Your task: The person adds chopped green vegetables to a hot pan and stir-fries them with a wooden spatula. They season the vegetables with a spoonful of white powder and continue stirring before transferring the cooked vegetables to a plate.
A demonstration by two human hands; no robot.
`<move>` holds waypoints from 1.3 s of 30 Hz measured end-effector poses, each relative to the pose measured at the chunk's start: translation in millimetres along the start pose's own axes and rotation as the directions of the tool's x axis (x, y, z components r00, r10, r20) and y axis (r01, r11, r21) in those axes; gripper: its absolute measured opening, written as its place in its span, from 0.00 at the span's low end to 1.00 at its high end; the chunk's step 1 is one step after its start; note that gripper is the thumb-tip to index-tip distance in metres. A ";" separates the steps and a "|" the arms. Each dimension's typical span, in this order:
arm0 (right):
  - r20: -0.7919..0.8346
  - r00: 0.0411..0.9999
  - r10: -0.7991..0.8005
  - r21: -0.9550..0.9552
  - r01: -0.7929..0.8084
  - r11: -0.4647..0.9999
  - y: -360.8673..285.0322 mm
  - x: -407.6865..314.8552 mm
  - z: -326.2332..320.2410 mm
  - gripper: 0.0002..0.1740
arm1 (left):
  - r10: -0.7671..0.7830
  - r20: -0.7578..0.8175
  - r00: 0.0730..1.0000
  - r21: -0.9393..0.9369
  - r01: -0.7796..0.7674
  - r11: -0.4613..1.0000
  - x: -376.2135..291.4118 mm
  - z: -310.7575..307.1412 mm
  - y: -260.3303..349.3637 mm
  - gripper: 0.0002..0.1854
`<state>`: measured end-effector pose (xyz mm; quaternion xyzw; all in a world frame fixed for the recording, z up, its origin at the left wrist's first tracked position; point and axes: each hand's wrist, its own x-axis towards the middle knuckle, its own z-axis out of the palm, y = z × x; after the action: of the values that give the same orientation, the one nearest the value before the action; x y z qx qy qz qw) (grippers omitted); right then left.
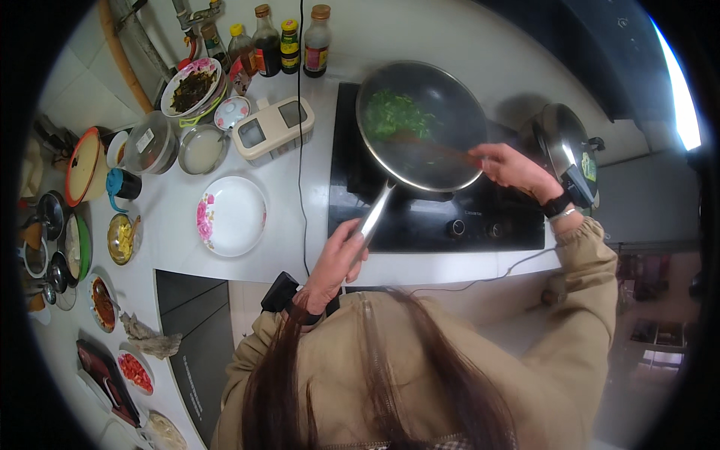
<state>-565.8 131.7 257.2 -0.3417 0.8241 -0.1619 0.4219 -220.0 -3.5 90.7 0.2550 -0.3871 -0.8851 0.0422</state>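
Observation:
A wok (455,112) stands on the black glass gas hob (388,230), with chopped green vegetables (394,112) heaped on its left side. Haze hangs over the pan. My left hand (337,256) is wrapped around the wok's metal handle (376,214). In my right hand (509,169), at the wok's right rim, is the end of a reddish-brown spatula (439,151). Its blade reaches the lower edge of the greens and is partly lost in the haze. Left of the hob lies a white plate with pink flowers (236,219), bare of food.
A beige seasoning box (273,132) and several sauce bottles (267,48) stand along the back. A black cable (301,169) hangs across the counter. Bowls of food, including yellow pieces (120,239) and chopped red pieces (135,372), line the left counter. A lidded pot (562,140) sits right of the wok.

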 end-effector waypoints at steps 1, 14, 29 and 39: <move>-0.023 0.999 -0.031 0.071 0.033 0.997 0.1 1.0 1.5 0.19 | -0.005 -0.005 1.000 -0.002 0.005 1.000 -0.5 0.7 0.2 0.21; -0.317 0.895 -0.313 -0.522 0.111 0.846 37.4 25.4 -16.3 0.18 | -0.020 -0.005 1.000 -0.021 0.020 1.000 -1.9 -0.2 5.4 0.21; -0.136 0.834 -0.534 -0.941 0.060 0.332 21.0 51.1 0.6 0.34 | -0.048 -0.007 0.999 0.009 0.048 0.999 -5.3 -7.0 20.0 0.20; 0.042 0.879 -0.475 -0.953 0.178 0.246 34.7 45.5 -38.1 0.41 | -0.052 0.018 0.998 0.059 0.051 0.997 -2.8 -23.6 37.5 0.22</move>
<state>-630.0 123.8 233.9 -0.6615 0.7177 0.2173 -0.0087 -210.7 -44.5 104.9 0.2575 -0.4064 -0.8766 0.0083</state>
